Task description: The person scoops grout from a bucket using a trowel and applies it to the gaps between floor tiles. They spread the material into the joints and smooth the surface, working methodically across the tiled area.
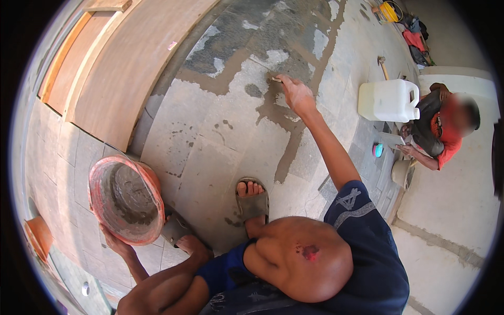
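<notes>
In the head view my right hand (296, 94) reaches out over the floor tiles (205, 147), closed on a small tool (274, 77), perhaps a scraper, at a wet grey mortar smear (275, 100) that runs along the joints. My left hand (113, 233) grips the lower left side of a red bucket (152, 186), which is tilted and has wet grey mortar (126, 186) inside. My sandalled feet (251, 199) are on the tiles beside the bucket.
Wooden boards (105, 63) lie at upper left; an orange container (38, 236) at far left. A co-worker (446, 142) crouches at right near a white jerrycan (386, 100), a hammer (382, 68) and a grey bucket (400, 173). A yellow bucket (387, 11) stands at the back.
</notes>
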A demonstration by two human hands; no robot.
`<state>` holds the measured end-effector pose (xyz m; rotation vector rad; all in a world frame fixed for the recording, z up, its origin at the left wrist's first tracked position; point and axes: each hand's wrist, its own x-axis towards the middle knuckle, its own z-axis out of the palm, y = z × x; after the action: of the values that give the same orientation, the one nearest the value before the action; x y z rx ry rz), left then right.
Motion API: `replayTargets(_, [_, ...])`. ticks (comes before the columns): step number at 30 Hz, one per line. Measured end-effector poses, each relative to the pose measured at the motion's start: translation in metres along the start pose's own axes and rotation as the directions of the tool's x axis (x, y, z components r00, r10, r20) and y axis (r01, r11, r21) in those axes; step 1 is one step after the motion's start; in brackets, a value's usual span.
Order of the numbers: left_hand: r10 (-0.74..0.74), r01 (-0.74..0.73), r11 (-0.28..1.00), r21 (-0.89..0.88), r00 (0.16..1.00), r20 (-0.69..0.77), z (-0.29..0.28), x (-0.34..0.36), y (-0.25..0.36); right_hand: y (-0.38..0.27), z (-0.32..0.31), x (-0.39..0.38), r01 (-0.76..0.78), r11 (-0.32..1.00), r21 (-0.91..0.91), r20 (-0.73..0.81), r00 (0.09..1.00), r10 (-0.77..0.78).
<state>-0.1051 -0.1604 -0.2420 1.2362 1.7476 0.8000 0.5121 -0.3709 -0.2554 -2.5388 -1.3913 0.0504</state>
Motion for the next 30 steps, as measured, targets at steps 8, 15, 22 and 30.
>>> replayTargets(8, [0.004,-0.005,0.999,0.036,0.999,0.032,-0.007,-0.001,0.003,-0.006,0.002,-0.016,0.055,0.998,0.017,0.425,0.904,-0.056])
replayTargets(15, [0.030,-0.032,0.999,0.034,0.998,0.060,-0.008,0.004,-0.007,-0.039,0.004,-0.076,0.085,0.996,0.015,0.471,0.879,-0.083])
replayTargets(22, [0.060,-0.063,0.995,0.076,0.998,0.037,-0.010,0.004,-0.009,-0.046,-0.011,-0.086,-0.062,0.985,0.159,0.375,0.927,-0.003])
replayTargets(30, [-0.016,0.015,1.000,0.027,0.999,0.052,-0.004,0.003,-0.004,-0.016,0.039,-0.078,-0.055,0.998,0.009,0.102,0.993,0.054])
